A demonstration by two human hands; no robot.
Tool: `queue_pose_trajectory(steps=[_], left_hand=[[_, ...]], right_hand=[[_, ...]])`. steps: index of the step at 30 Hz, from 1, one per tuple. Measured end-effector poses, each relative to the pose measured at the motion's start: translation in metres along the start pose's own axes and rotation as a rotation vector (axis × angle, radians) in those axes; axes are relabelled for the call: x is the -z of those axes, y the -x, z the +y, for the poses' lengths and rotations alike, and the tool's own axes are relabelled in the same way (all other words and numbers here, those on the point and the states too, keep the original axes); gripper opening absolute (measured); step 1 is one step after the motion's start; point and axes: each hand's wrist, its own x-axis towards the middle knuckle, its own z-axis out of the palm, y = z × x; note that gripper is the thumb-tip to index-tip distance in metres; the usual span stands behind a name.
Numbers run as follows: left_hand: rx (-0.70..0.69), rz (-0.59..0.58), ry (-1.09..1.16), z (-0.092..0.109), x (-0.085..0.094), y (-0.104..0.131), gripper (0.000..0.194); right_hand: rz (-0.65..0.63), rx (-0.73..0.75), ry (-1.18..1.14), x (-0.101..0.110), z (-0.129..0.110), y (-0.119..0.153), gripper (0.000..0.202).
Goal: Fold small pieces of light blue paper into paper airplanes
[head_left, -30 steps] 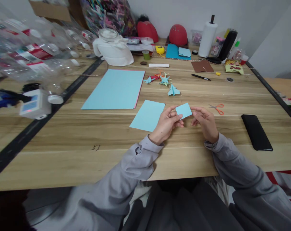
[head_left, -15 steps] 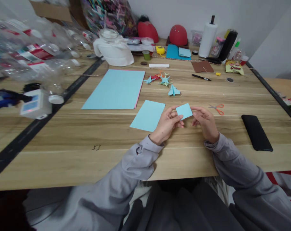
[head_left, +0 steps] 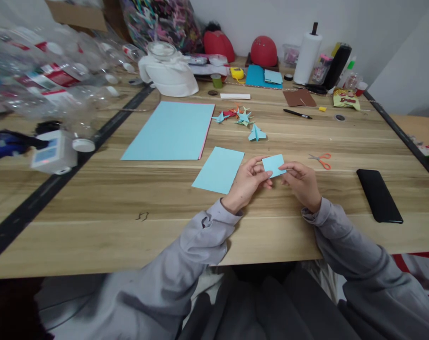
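Note:
A small light-blue piece of paper (head_left: 273,165) is held just above the table between my two hands. My left hand (head_left: 249,182) pinches its lower left side, thumb on top. At its right edge my right hand (head_left: 301,183) grips it between thumb and forefinger, the forefinger lying over the paper. Beside my left hand lies a larger light-blue sheet (head_left: 218,169). Orange-handled scissors (head_left: 321,159) rest beyond my right hand. Behind the hands are a folded blue paper plane (head_left: 257,133) and several small folded paper figures (head_left: 243,116).
A stack of large blue sheets (head_left: 170,130) lies left of centre. A black phone (head_left: 379,196) is at the right, a black pen (head_left: 297,114) farther back. Plastic bottles (head_left: 55,75) crowd the left; a paper towel roll (head_left: 307,57) stands at the back.
My right forefinger has moved left from the paper's far corner onto its right side. The small paper has turned slightly and shifted a little to the right.

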Motion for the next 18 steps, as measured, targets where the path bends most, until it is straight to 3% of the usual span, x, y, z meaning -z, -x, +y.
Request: queue_pose_trajectory(steps=[8,14,18], left_hand=[[0.037,0.061,0.059,-0.0011,0.0009,-0.0026,0.039],[-0.001,0.04,0.029,-0.0034,0.0021,-0.0038,0.042],[0.009,0.046,0.019,-0.0014,0.0005,-0.0031,0.045]], right_hand=[[0.014,-0.015,-0.002,0.0021,-0.0029,0.0004,0.015],[-0.086,-0.015,-0.122,0.0018,-0.0013,-0.0009,0.029],[-0.122,-0.047,-0.12,0.0035,-0.0023,-0.0018,0.024]])
